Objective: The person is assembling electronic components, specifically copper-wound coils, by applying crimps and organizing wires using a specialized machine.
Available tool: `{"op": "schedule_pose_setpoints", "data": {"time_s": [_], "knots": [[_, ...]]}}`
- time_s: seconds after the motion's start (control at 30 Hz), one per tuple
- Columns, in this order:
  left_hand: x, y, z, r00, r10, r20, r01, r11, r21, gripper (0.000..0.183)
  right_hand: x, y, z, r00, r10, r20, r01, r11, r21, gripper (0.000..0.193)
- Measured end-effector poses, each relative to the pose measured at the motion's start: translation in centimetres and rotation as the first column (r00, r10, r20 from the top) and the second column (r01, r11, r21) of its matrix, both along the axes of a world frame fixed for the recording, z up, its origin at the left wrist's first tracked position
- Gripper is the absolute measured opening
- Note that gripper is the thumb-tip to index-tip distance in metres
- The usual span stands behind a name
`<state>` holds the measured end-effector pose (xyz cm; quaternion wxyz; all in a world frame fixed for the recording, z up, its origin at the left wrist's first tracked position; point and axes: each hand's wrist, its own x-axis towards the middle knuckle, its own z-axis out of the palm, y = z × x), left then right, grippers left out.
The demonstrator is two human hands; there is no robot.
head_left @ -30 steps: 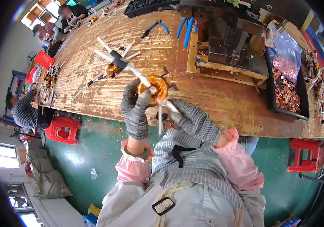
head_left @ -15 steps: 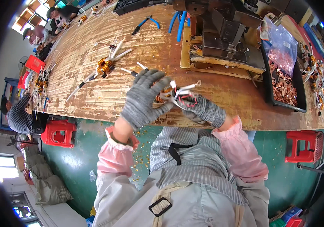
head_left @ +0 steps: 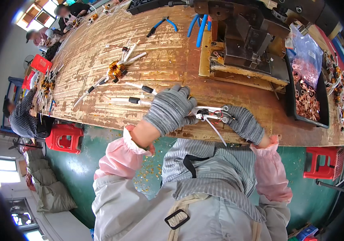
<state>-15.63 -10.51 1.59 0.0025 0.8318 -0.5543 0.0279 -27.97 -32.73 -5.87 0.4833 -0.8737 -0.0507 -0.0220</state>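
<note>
In gloves of grey knit, both my hands work near the front edge of the bench. My left hand (head_left: 170, 110) is closed over the middle of a wired coil, whose copper winding is hidden under the glove. White leads (head_left: 120, 99) with black sleeves stick out to its left. More white leads (head_left: 210, 114), some with ring terminals, run to the right, along with a thin loose white strip hanging over the edge. My right hand (head_left: 245, 124) pinches the ends of these leads. A second copper coil (head_left: 116, 70) with white leads lies farther left.
Beyond my right hand stands a metal press (head_left: 252, 48). A black tray (head_left: 318, 116) holds copper terminals and a plastic bag. Blue-handled pliers (head_left: 162, 26) lie at the back. Several coils (head_left: 338, 92) lie far right. Red stools (head_left: 65, 138) stand below the bench; other people sit at left.
My hands have moved apart, the right one shifting right and slightly nearer. The leads between them now stretch out sideways, and the coil has gone out of sight under my left hand.
</note>
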Motion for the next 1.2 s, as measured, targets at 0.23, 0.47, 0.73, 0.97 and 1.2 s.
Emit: {"op": "schedule_pose_setpoints", "data": {"time_s": [0.23, 0.47, 0.73, 0.97, 1.2], "knots": [[0.6, -1.4, 0.2, 0.965, -0.128, -0.23, 0.148, 0.986, 0.072, 0.028, 0.0, 0.5, 1.0, 0.999, 0.034, 0.026, -0.034, 0.999, 0.018, 0.023], [0.2, -0.9, 0.3, 0.967, -0.14, -0.214, 0.148, 0.989, 0.024, 0.027, -2.0, 0.9, 0.9, 0.987, 0.003, 0.16, 0.039, 0.966, -0.257, 0.024], [0.6, -0.7, -0.2, 0.961, -0.18, -0.21, 0.182, 0.983, -0.014, 0.028, -3.8, 2.5, 1.7, 0.976, -0.067, 0.206, 0.19, 0.719, -0.668, 0.025], [0.2, -0.1, -0.5, 0.94, -0.25, -0.232, 0.244, 0.968, -0.057, 0.031, -4.9, 1.8, 0.1, 0.934, -0.004, 0.358, 0.206, 0.823, -0.529, 0.024], [0.1, 0.9, -0.7, 0.945, -0.222, -0.242, 0.192, 0.971, -0.141, 0.035, -4.9, 4.5, 3.2, 0.787, -0.195, -0.586, 0.601, 0.461, 0.653, 0.039]]}}
